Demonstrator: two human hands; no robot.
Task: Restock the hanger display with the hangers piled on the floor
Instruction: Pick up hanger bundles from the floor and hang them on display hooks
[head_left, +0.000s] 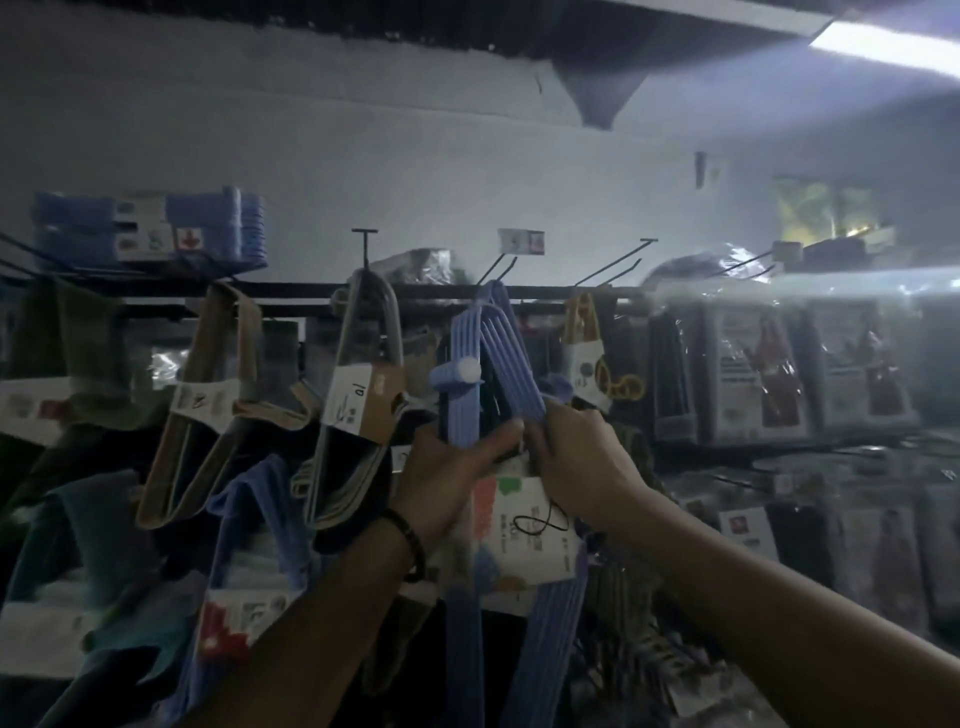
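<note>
Though dim, white wall (363, 156) behind hanger display (291, 287).

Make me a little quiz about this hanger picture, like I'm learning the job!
1. True or false: the left hand and the right hand both grip the blue hanger bundle.
2. Which wrist wears the dark bracelet? A) left B) right C) neither
3. Fill in: the neighbouring hanger bundle, hanging just left of the blue one, is ____ in colour.
Key: 1 true; 2 A; 3 grey.
</note>
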